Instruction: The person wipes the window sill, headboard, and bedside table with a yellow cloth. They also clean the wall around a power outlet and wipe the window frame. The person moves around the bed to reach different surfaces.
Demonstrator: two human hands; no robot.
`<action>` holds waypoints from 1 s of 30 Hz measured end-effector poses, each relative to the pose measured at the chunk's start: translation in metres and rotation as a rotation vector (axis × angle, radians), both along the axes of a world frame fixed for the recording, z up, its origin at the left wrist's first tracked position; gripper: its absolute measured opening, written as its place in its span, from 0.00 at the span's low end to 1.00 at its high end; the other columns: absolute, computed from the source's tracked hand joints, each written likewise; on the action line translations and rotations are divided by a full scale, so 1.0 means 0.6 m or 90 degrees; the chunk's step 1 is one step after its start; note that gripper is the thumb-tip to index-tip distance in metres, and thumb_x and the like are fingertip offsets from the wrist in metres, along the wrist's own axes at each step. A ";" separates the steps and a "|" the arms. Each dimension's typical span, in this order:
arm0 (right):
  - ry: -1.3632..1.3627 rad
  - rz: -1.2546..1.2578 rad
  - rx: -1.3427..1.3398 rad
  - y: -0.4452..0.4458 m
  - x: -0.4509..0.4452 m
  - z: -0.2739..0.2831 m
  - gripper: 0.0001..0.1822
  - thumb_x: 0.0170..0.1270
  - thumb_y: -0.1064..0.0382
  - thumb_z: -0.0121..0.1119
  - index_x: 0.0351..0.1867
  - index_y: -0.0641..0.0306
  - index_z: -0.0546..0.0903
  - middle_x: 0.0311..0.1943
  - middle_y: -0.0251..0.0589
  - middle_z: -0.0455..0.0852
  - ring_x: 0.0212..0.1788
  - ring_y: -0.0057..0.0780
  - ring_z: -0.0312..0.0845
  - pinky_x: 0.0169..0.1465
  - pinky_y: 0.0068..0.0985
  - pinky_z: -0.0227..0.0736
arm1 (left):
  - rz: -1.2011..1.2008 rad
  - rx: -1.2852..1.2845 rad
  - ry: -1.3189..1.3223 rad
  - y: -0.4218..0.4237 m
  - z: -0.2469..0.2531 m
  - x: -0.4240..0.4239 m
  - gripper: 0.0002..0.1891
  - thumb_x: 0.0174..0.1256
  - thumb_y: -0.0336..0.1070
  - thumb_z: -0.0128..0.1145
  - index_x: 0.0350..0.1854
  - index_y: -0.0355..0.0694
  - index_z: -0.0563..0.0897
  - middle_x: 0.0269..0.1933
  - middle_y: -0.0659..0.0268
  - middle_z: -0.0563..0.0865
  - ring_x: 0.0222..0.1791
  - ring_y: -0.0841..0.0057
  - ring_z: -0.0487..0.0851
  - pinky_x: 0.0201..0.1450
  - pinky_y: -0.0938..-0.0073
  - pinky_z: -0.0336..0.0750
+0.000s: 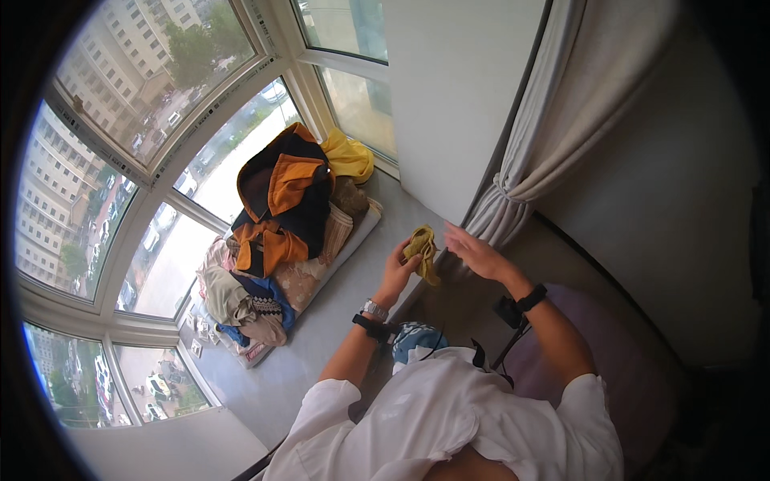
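Observation:
My left hand is closed on a crumpled yellow-green cloth, which hangs over my fingers beside the edge of the grey window ledge. To its right, my right hand is apart from the cloth, with its fingers extended and nothing visible in it; it is slightly blurred. On the ledge to the left lies a pile of fabrics: an orange and black jacket on top, a yellow cloth behind it, and a beige garment with blue and patterned ones at the near end.
The grey ledge runs along large windows. A tied light curtain hangs to the right beside a white wall panel. Small white items lie near the window frame. A purple rounded surface is at the lower right.

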State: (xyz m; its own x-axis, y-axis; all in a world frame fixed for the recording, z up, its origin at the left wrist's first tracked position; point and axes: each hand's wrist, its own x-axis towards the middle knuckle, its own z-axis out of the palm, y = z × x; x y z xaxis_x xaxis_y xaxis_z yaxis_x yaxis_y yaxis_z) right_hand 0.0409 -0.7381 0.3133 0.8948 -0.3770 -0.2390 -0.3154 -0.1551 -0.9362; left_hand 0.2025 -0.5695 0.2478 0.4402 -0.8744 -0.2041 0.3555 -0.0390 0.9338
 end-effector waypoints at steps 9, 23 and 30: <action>-0.249 -0.165 -0.927 -0.196 0.147 0.307 0.23 0.72 0.63 0.55 0.68 0.57 0.76 0.71 0.43 0.71 0.73 0.44 0.64 0.73 0.41 0.62 | 0.288 0.000 -0.167 -0.162 0.061 0.315 0.30 0.69 0.33 0.60 0.72 0.35 0.68 0.60 0.55 0.82 0.56 0.71 0.83 0.58 0.73 0.78; -0.140 -0.250 -1.272 -0.274 0.221 0.306 0.19 0.69 0.59 0.51 0.58 0.41 0.86 0.65 0.30 0.81 0.70 0.32 0.71 0.75 0.38 0.51 | 0.203 -0.120 -0.665 -0.475 0.172 0.512 0.20 0.64 0.26 0.61 0.59 0.42 0.83 0.51 0.57 0.83 0.45 0.59 0.85 0.51 0.66 0.80; -0.159 -0.267 -1.313 -0.279 0.210 0.300 0.19 0.76 0.58 0.44 0.55 0.51 0.86 0.60 0.39 0.85 0.66 0.40 0.75 0.75 0.38 0.50 | 0.268 -0.032 -0.747 -0.498 0.181 0.506 0.16 0.55 0.31 0.66 0.47 0.37 0.84 0.45 0.56 0.82 0.45 0.54 0.83 0.50 0.59 0.79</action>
